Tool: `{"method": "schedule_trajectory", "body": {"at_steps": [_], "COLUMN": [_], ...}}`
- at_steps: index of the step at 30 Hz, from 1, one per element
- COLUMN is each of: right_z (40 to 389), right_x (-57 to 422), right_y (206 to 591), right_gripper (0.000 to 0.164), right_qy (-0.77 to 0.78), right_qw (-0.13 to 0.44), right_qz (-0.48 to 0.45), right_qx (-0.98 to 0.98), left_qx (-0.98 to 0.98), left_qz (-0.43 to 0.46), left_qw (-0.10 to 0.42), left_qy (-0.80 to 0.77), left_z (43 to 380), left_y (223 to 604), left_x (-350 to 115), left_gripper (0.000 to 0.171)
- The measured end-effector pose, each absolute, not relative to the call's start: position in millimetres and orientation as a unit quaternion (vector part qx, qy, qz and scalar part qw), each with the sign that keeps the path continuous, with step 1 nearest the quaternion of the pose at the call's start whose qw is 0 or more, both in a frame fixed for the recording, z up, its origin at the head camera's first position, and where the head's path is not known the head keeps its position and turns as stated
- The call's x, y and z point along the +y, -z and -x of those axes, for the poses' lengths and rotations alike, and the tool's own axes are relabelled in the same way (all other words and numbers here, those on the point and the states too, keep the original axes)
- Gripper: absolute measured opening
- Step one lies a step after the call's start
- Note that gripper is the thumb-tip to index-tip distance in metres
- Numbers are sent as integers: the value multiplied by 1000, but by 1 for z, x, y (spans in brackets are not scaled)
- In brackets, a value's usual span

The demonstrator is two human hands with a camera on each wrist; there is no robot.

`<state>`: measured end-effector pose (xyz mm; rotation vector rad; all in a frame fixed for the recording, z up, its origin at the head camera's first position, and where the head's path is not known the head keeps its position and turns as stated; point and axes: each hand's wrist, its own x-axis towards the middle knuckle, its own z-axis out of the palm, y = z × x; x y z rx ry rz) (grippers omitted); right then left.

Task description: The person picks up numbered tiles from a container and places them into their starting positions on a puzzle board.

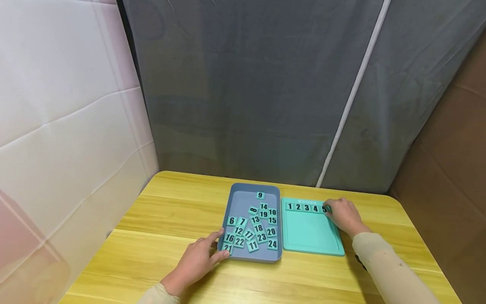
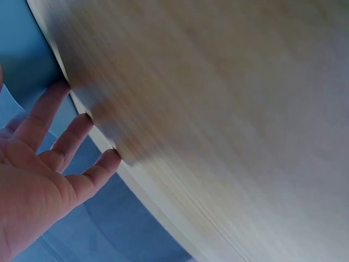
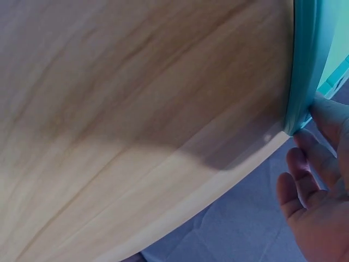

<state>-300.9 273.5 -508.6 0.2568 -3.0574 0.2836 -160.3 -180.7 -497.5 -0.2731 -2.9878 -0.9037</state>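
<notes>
Table (image 1: 171, 211): beneath the left hand (image 1: 197, 257) and right hand (image 1: 343, 213).
Tray (image 1: 248, 188): at the left fingertips, holding loose tiles (image 1: 272, 244).
Board (image 1: 313, 236): under the right fingertips.
Left hand: fingers spread, thumb at the tray's near-left corner.
Right hand: fingertips at tile 5 (image 1: 323, 209); pinching or pressing, cannot tell.
Tile 5: ends the row (image 1: 306, 207); seating it seems the step in hand.
Tile 6 (image 1: 231, 221): just beyond the left fingertips; next move probably calls for fetching it.

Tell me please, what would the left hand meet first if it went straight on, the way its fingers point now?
Probably the left wall of the grey-blue tray; the left hand seems to touch it, though depth is unclear.
</notes>
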Motion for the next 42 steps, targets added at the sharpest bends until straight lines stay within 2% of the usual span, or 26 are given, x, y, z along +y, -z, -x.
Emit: {"method": "schedule_trajectory", "body": {"at_steps": [5,26,42], "right_z": [300,300,299], "right_x": [271,265,265], "right_y": [507,510,510], "right_gripper": [40,38,43], "right_qy": [-88,-61,-86], "right_qw": [18,50,37], "right_qz": [-75,-79,-78], "right_qx": [-993,-994,-993], "left_qx": [-953,-954,-953], "left_qz": [88,85,87], "left_qw": [5,3,6], "left_qy": [289,289,290], "left_z": [160,160,160], "left_y": [497,498,498], "left_x": [-181,-181,-181], "left_gripper": [65,67,66]}}
